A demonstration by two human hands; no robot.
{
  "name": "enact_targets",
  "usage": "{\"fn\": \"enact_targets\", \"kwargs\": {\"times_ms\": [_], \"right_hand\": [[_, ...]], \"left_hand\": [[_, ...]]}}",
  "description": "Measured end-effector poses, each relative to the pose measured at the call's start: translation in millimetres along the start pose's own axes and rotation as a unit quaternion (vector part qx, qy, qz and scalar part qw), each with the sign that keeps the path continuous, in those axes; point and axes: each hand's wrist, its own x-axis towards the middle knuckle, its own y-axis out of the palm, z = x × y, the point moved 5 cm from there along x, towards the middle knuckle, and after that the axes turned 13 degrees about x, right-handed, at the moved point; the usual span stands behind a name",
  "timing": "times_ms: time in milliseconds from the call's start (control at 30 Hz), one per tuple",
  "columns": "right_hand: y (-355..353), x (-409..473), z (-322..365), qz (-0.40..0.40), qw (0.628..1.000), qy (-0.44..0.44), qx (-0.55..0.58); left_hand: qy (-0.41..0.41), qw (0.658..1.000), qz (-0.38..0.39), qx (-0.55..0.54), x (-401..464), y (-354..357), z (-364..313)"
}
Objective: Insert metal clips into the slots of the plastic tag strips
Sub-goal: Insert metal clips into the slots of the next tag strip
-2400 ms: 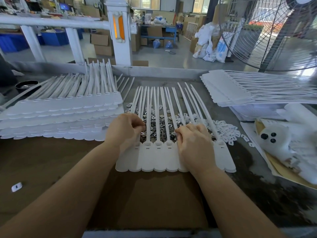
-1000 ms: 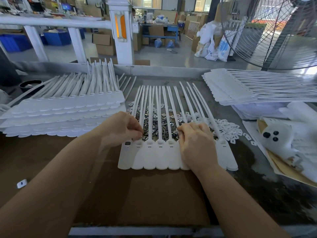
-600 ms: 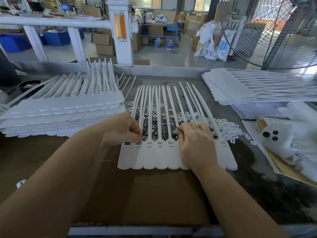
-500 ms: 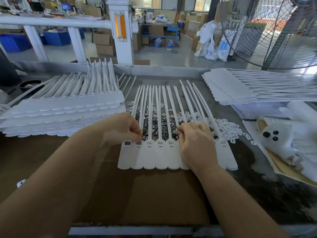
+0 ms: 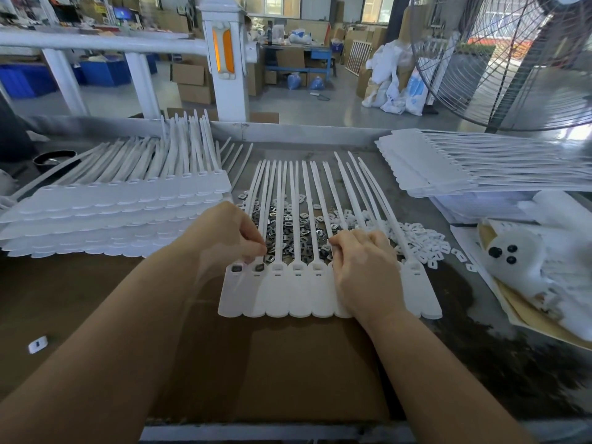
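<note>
A joined white plastic tag strip point(image 5: 299, 293) lies flat on the brown cardboard, its long tails pointing away over a pile of metal clips point(image 5: 293, 230). Its two leftmost slots each hold a dark metal clip point(image 5: 237, 268). My left hand point(image 5: 224, 235) hovers just above the second slot, its thumb and forefinger pinched together at the edge of the clip pile, apparently on a small clip. My right hand point(image 5: 365, 267) rests on the right half of the strip with its fingers curled down. Its fingertips touch the clips, and what they hold is hidden.
Stacked tag strips point(image 5: 112, 213) fill the left side, and another stack point(image 5: 448, 168) sits at the back right. Small white plastic pieces point(image 5: 419, 241) lie right of the clips. A white soft toy point(image 5: 512, 257) lies at the right, a big fan point(image 5: 512, 59) behind it. One loose piece point(image 5: 37, 344) sits front left.
My left hand shifted right from the first slot to the second, where a clip now sits, then drew back slightly toward the pile. My right hand stayed on the strip.
</note>
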Motion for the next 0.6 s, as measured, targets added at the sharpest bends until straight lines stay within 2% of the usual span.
{"fn": "enact_targets", "kwargs": {"times_ms": [233, 367, 600], "right_hand": [[2, 0, -2, 0.005, 1.000, 0.005, 0.002], [0, 0, -1, -0.007, 1.000, -0.002, 0.002], [0, -1, 0, -0.007, 1.000, -0.009, -0.001]], "left_hand": [[-0.044, 0.990, -0.135, 0.003, 4, 16, -14], [-0.062, 0.977, -0.198, -0.043, 2, 24, -6], [-0.076, 0.962, -0.225, -0.133, -5, 28, 4]]}}
